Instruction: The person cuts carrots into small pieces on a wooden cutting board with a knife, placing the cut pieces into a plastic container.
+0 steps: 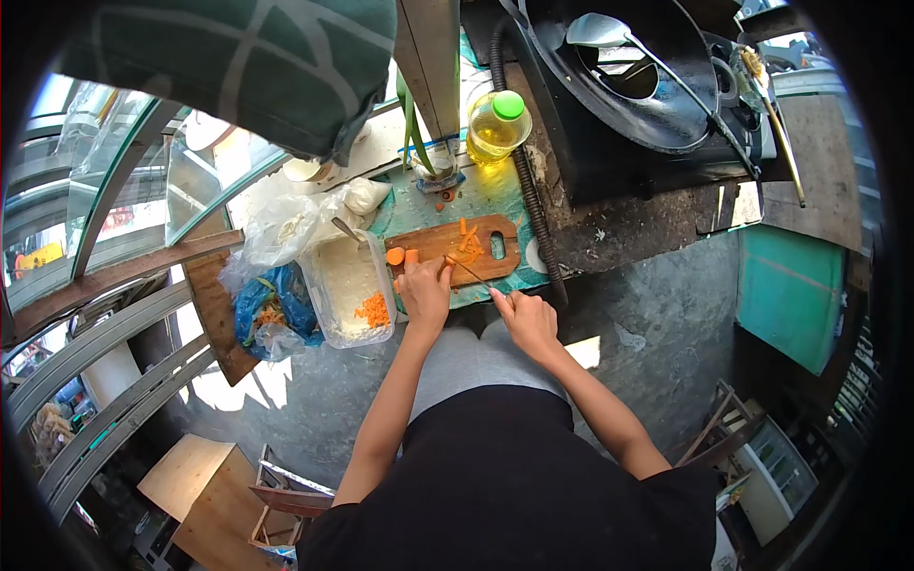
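Note:
On the wooden cutting board (428, 240), my left hand (425, 291) is closed over a piece of carrot that its fingers mostly hide. My right hand (529, 322) grips a knife (469, 270), whose blade points up and left toward the left fingertips. Carrot strips (468, 244) lie on the board beyond the blade. Two thicker carrot pieces, one a carrot stub (395, 256), sit at the board's left end. Left of the board stands a clear plastic container (333, 331) with a pale white mass, diced carrot (373, 310) and a spoon (347, 228) in it.
A blue plastic bag (303, 303) with scraps lies left of the container, near a white plastic bag (295, 226). Behind the board stands an oil jar (489, 138) with a green lid. A large wok (657, 124) holding a ladle (600, 31) rests on the black stove at right.

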The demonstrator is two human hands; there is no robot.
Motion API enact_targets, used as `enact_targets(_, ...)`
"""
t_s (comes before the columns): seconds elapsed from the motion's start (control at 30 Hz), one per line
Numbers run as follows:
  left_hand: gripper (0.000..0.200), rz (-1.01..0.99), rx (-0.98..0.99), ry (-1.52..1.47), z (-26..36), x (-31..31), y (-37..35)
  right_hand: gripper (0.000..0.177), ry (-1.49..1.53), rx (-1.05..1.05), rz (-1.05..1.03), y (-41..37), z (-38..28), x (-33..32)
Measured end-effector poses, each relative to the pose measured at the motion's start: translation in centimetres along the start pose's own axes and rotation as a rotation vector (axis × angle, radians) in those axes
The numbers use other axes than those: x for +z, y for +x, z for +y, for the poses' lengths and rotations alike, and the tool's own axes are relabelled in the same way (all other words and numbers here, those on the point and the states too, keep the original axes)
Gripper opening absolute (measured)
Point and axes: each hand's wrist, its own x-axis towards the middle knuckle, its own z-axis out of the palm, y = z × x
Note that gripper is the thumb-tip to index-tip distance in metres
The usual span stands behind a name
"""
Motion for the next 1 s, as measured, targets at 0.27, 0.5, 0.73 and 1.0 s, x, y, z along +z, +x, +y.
enact_targets(0.27,0.023,-0.028,-0.047,0.002,0.7,-0.7,0.4,0.051,-0.083,-0.097,0.13,-0.8,0.3,0.8)
enact_targets(0.5,0.02,-0.035,-0.086,-0.08,0.5,-0.2,0.2,0.051,-0.133,-0.141,0.149,-0.7,0.2,0.2)
enact_targets(0.73,0.017,0.009,-0.115,-0.137,0.1,0.7,0.2,0.054,-0.232,-0.16,0.135,0.9,-0.3,0.6)
enact_targets(1.0,0.017,-0.007,-0.096,-0.101,1.0,-0.2,0.8,0.058,-0.155,-0.046,-0.063,1.6,0.1,-0.1)
